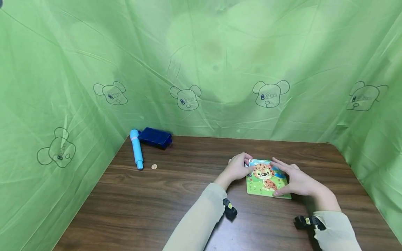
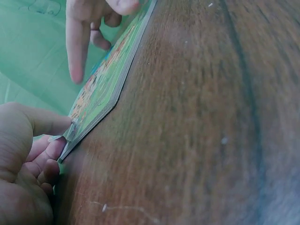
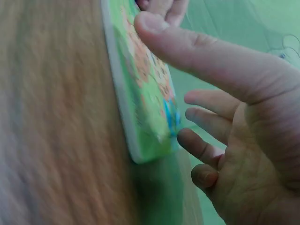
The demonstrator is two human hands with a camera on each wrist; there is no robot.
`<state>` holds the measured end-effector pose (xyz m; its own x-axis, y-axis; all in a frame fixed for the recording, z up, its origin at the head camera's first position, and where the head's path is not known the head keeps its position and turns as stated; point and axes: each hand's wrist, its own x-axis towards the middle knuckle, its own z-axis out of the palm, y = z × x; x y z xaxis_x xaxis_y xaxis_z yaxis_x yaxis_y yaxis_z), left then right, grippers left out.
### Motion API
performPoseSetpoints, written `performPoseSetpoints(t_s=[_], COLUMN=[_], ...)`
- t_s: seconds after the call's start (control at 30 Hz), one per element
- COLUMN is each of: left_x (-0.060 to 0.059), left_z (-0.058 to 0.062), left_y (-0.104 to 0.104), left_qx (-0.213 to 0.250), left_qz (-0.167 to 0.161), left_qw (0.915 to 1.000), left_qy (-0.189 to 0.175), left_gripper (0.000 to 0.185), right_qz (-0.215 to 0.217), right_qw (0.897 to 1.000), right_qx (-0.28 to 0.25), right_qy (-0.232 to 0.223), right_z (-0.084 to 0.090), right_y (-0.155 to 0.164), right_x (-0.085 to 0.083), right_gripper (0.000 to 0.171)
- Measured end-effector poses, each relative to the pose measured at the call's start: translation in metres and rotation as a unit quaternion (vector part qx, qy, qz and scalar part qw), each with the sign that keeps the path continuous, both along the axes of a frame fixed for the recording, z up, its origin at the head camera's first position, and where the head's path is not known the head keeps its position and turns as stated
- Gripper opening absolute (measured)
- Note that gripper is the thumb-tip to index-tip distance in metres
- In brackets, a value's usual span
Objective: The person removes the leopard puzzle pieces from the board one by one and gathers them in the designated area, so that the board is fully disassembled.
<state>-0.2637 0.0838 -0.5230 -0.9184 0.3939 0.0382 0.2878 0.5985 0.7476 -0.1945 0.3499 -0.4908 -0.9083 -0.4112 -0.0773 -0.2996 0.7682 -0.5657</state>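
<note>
A square puzzle board [image 1: 267, 178] with a spotted cub picture lies flat on the brown table [image 1: 157, 202], right of centre. My left hand [image 1: 246, 166] pinches the board's far left corner; in the left wrist view the thumb and fingers [image 2: 56, 140] close on that corner of the board [image 2: 101, 89]. My right hand [image 1: 282, 177] rests on the board's right side with fingers spread. In the right wrist view its thumb [image 3: 187, 42] lies across the board [image 3: 140, 93] and the other fingers hang loose past the edge.
A light blue pen-like tube [image 1: 136, 153], a dark blue box [image 1: 155, 137] and a small round disc [image 1: 154, 166] lie at the table's far left. A green cloth [image 1: 201, 69] with bear drawings walls the table on three sides.
</note>
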Motion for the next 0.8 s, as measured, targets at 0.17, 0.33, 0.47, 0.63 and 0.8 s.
performPoseSetpoints(t_s=[0.17,0.33,0.47,0.63,0.8], left_x=[0.0017,0.0042,0.0025,-0.0006,-0.0016], left_z=[0.0010,0.0037,0.0027,-0.0006,-0.0014], left_y=[-0.0006,-0.0023,-0.0042,-0.0034,-0.0043], left_qx=[0.003,0.018,0.027,0.050,0.096], left_qz=[0.004,0.008,0.004,0.006,0.008], left_qw=[1.0000,0.9998,0.9996,0.9987,0.9951], left_qy=[0.003,0.001,0.004,0.000,-0.023], left_gripper=[0.027,0.026,0.026,0.023,0.014], right_qz=[0.011,0.013,0.017,0.015,0.016], right_qw=[1.000,1.000,1.000,1.000,1.000], right_qx=[0.000,0.000,0.004,0.008,0.008], right_qy=[-0.013,-0.020,-0.016,-0.015,-0.012], right_z=[-0.0022,-0.0024,-0.0022,-0.0030,-0.0052], right_y=[-0.0059,-0.0069,-0.0095,-0.0098,-0.0098], right_x=[-0.0005,-0.0003,0.0001,0.0003,0.0007], right_gripper=[0.119,0.115,0.111,0.109,0.105])
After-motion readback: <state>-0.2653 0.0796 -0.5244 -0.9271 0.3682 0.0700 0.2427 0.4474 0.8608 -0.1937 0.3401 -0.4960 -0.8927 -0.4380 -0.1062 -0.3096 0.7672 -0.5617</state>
